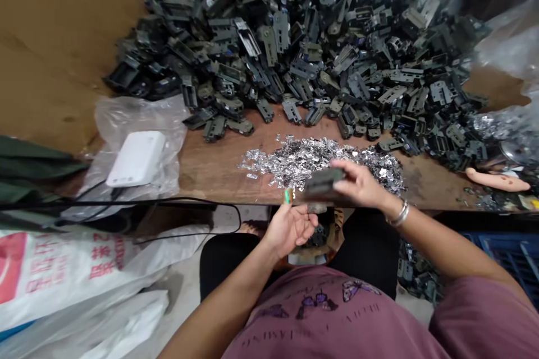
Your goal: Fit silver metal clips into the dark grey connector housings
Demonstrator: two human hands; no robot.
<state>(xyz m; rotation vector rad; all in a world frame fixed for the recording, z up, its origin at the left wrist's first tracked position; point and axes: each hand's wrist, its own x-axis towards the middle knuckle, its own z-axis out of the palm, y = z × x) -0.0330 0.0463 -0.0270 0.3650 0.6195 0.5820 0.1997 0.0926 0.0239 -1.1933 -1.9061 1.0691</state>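
The dark part (323, 184) in the right hand (360, 184) is blurred, so its details are lost. A small green piece (288, 196) at the left hand's (290, 230) fingertips is too small to identify. That hand hides much of the container (311, 259) below it, and the picture's right edge cuts off a blue crate (505, 258).

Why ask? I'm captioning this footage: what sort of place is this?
Probably a small recycling or parts-sorting workshop: a heap of dark moulded parts covers much of a wooden workbench beside a pile of silvery metal scraps, and the right hand holds one dark part.
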